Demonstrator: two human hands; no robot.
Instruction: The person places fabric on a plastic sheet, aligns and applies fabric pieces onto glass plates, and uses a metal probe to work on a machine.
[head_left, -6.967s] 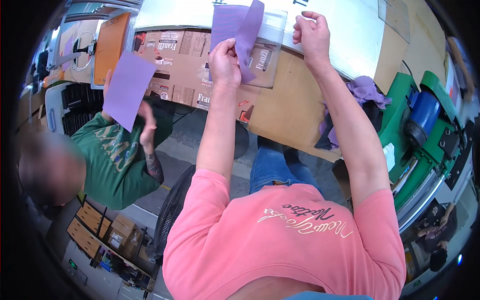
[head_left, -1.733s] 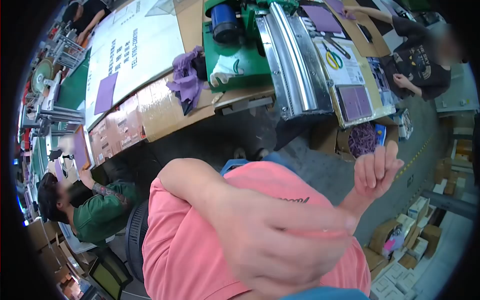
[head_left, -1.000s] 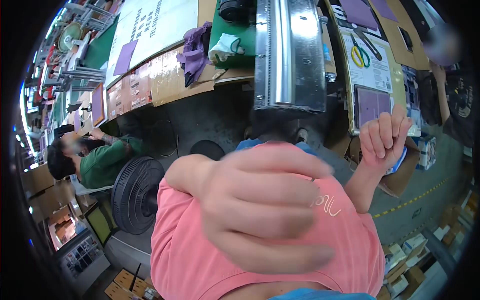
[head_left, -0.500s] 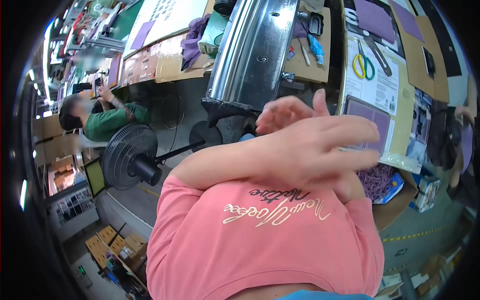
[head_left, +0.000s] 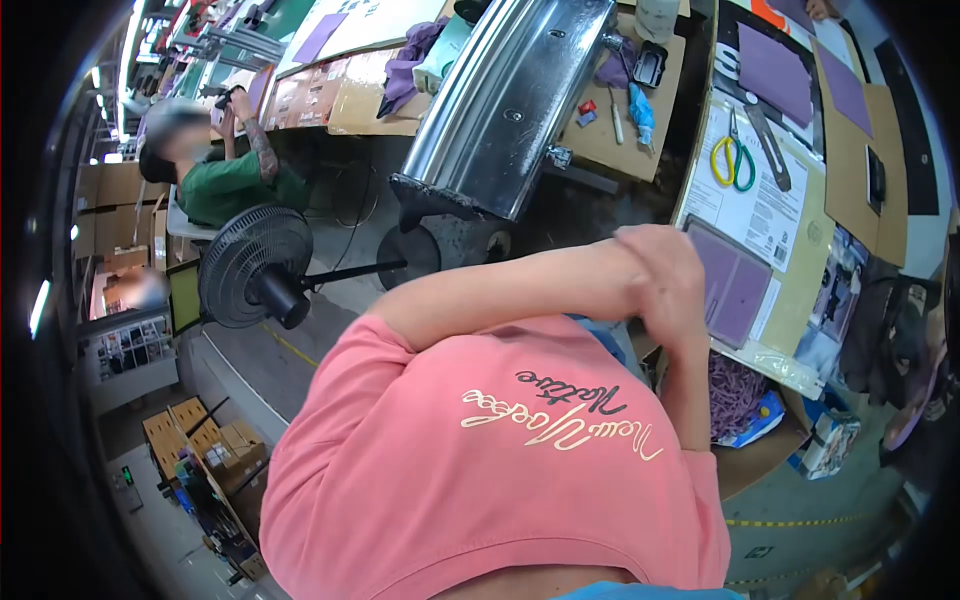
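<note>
My left arm reaches across the chest, and my left hand (head_left: 656,240) meets my right hand (head_left: 672,310) beside the bench edge. The two hands touch and overlap, and the fingers of both are mostly hidden. No object shows in either hand. Just right of them, a flat purple rectangular piece (head_left: 735,285) lies on the bench. Farther up are yellow-and-green-handled scissors (head_left: 733,163), a long grey metal strip (head_left: 768,148) and a purple sheet (head_left: 775,75).
A shiny metal machine (head_left: 510,110) stands ahead. On the left are a black fan (head_left: 257,265) and a person in green (head_left: 215,185) holding a dark object. Purple shreds (head_left: 735,395) fill a cardboard box (head_left: 765,462) below the bench. A blue-wrapped item (head_left: 641,115) lies on cardboard.
My hands were apart with fingers stretched and moving; now they are together, farther from the purple piece. The view has shifted slightly. The person in green has raised the dark object.
</note>
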